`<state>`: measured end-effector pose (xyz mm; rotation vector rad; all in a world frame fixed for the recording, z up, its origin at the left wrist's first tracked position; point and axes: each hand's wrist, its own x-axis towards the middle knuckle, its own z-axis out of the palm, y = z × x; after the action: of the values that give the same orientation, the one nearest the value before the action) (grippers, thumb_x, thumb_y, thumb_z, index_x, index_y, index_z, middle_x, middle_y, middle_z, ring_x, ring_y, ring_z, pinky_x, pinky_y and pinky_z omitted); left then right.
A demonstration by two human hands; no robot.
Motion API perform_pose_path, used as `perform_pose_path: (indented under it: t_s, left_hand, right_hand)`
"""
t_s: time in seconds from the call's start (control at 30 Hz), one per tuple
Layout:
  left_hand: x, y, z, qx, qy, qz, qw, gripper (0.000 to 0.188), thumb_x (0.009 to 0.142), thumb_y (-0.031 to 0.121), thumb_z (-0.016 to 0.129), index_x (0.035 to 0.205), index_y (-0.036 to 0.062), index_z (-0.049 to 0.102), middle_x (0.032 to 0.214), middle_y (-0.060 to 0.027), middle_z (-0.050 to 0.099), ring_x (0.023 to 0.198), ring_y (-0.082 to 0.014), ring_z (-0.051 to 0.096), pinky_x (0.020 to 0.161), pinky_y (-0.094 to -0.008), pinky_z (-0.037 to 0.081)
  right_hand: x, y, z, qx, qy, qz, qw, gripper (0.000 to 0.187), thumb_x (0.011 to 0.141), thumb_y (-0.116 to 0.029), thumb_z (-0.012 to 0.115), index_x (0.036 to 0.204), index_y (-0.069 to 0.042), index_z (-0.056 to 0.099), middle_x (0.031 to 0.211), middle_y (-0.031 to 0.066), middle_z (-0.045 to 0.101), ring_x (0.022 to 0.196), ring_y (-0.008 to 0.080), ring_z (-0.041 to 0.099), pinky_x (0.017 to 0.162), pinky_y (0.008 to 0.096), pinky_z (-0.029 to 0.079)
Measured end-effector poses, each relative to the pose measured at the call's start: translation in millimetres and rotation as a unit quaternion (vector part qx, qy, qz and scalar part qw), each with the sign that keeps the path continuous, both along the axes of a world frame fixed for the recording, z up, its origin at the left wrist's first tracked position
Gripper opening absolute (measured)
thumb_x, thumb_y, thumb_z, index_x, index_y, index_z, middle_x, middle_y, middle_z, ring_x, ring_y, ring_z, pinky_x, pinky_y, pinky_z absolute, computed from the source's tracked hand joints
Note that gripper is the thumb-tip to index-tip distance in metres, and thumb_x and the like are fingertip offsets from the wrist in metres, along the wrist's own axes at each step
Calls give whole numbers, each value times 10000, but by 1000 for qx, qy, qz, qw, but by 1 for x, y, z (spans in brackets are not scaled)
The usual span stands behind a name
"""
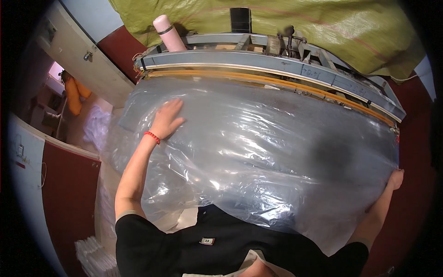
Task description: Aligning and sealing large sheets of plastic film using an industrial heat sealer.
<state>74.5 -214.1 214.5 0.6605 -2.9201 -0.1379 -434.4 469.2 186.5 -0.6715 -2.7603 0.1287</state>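
A wide sheet of clear plastic film (240,120) spreads over the grey work surface and drapes down toward my body, creased and shiny. My left hand (167,119), with a red bead bracelet at the wrist, lies flat on the film at its left part, fingers stretched. At the far right, my right hand (396,179) is closed on the film's right edge, the fingertips partly hidden. Beyond the film runs a long grey metal bar machine (217,60), with yellow-orange strips (258,79) along its front.
A pink bottle (168,33) leans behind the metal bar at the left. Yellow-green woven sheeting (314,23) covers the back. Left, a door (85,55) stands open beside purplish plastic (97,124). Stacked clear plastic (96,256) lies at lower left. A red-and-white wall panel (69,198) borders the left.
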Motion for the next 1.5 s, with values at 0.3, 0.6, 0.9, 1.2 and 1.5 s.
perform_pose_path:
  t_s: [0.3,0.6,0.9,1.2,1.5]
  left_hand:
    - [-39,-10,1,-135,111,-18,984,192,746,257,541,761,77,607,748,-85,515,764,-262,477,665,-378,390]
    - [-74,-15,-28,-102,243,114,958,218,681,238,652,682,34,573,666,-89,518,698,-268,505,599,-362,417]
    - [-80,-23,-18,-48,311,45,948,99,739,121,567,733,24,550,711,-124,520,686,-271,503,645,-341,420]
    - [-71,-129,-54,205,478,305,798,202,795,179,465,636,54,464,558,23,421,498,-61,366,440,-230,324]
    - [-68,-225,-88,205,526,254,786,184,805,161,550,669,60,478,625,18,462,560,-66,388,505,-205,329]
  right_hand:
    - [-29,54,-24,-109,80,56,989,369,802,-355,468,1016,-63,543,991,139,573,902,301,539,733,402,422]
    - [-6,138,-6,-578,251,194,752,399,771,-297,602,1026,6,552,1015,88,558,918,182,515,819,298,398]
    - [-10,137,18,-654,164,129,727,357,823,-256,512,1035,30,535,1032,100,546,945,207,504,845,312,378]
    - [-80,-65,-21,-164,353,249,887,188,766,-198,535,801,-25,602,840,160,606,797,231,573,714,341,427]
    - [-131,-123,-49,-368,322,266,831,177,755,-171,611,726,-22,520,654,44,552,625,119,514,626,272,425]
